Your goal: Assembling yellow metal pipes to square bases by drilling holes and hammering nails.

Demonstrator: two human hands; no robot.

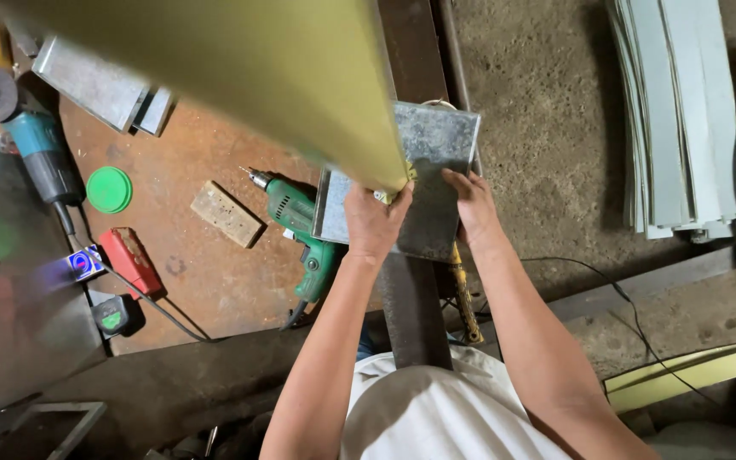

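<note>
A long olive-yellow metal sheet (240, 68) slants from the top left down to my hands. My left hand (374, 223) grips its lower end, fingers curled over the edge. My right hand (470, 204) rests on a grey galvanised metal plate (436, 145) that lies under the sheet's end, fingers pressed flat on it. The plate sits across a dark steel beam (415, 307) running toward my body. Part of the plate is hidden by the yellow sheet.
On the rusty worktop (206, 281) lie a green electric drill (304, 234), a wooden block (227, 213), a green lid (109, 189), a red tool (132, 258) and an angle grinder (31, 140). Grey metal strips (683, 119) lie stacked on the concrete floor at right.
</note>
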